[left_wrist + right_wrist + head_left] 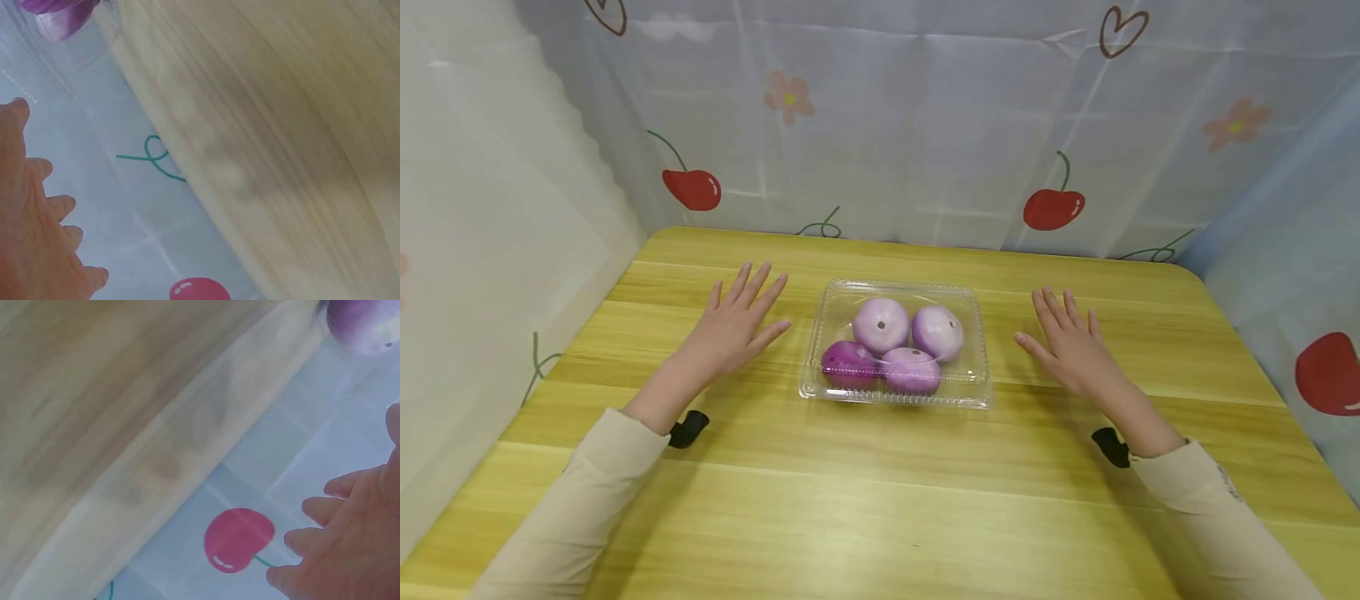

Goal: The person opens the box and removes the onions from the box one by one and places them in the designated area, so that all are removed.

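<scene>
A clear plastic clamshell box (pixel 966 333) sits in the middle of the wooden table with its lid down. Inside it are several round purple onions: two pale ones at the back, a darker onion (pixel 850 365) front left and a pale onion (pixel 912 371) front right. My left hand (pixel 733 329) is held to the left of the box, fingers straight and spread, holding nothing. On the box's other side, my right hand (pixel 1071 346) has its fingers extended and likewise holds nothing. Both wrist views catch part of the onions at an upper corner.
The yellow wood-grain table (pixel 880 500) reaches back to a pale curtain (pixel 880 125) printed with cherries, flowers and hearts. Curtain sides stand along the left and right table edges. Black wrist pieces (pixel 688 429) show below both wrists.
</scene>
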The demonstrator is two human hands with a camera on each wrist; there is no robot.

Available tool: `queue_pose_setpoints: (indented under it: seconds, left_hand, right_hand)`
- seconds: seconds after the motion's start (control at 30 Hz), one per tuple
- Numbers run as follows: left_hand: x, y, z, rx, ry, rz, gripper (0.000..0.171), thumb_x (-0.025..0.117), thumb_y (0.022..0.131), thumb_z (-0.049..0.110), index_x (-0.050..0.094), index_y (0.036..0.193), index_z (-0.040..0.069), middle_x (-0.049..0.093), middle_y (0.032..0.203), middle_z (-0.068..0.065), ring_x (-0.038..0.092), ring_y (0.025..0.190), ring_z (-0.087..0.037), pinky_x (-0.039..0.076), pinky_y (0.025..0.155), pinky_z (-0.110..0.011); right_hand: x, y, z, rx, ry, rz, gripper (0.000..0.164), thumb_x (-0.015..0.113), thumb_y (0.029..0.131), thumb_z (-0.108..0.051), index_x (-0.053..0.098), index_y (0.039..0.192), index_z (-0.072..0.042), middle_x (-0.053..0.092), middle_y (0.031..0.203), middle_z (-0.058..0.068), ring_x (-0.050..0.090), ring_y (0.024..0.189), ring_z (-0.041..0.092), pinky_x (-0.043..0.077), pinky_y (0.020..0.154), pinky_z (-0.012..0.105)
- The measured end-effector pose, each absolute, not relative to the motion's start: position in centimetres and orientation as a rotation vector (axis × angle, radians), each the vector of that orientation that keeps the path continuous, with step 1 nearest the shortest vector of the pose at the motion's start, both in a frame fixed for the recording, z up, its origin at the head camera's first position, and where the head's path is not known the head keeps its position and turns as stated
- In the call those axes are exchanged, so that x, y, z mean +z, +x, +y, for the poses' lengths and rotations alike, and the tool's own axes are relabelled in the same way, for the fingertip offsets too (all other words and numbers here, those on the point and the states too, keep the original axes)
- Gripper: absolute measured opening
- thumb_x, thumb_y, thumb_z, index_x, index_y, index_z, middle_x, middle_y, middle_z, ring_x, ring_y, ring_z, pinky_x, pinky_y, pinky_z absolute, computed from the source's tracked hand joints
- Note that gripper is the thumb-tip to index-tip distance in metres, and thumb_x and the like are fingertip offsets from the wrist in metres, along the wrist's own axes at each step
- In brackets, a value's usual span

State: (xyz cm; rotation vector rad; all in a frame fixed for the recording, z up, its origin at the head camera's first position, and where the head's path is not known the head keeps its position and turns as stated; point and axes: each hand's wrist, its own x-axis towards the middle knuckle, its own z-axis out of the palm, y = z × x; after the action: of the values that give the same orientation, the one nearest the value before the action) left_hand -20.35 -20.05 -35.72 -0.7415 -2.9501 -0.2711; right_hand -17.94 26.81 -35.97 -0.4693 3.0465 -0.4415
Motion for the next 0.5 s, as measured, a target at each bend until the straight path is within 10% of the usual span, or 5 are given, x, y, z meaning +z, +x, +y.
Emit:
queue_pose_setpoints:
  seconds: [0.5]
  left_hand:
    - [-34.1,-18.6,-18.7,-0.247,-0.806,-2.890,0.067,0.037,0.098,0.049,0.016,0.151,0.015,0.007,0.154,-0.014,-0.009,0.139,-0.027,-0.004,0.108,-0.056]
  right_hand:
    - [-34.4,-16.4,25.4,-0.418,-0.575,3.085,0.075,0.035,0.099,-0.049,0.003,0.150,-0.004,0.002,0.154,0.018,-0.011,0.137,0.034,-0.011,0.105,0.057]
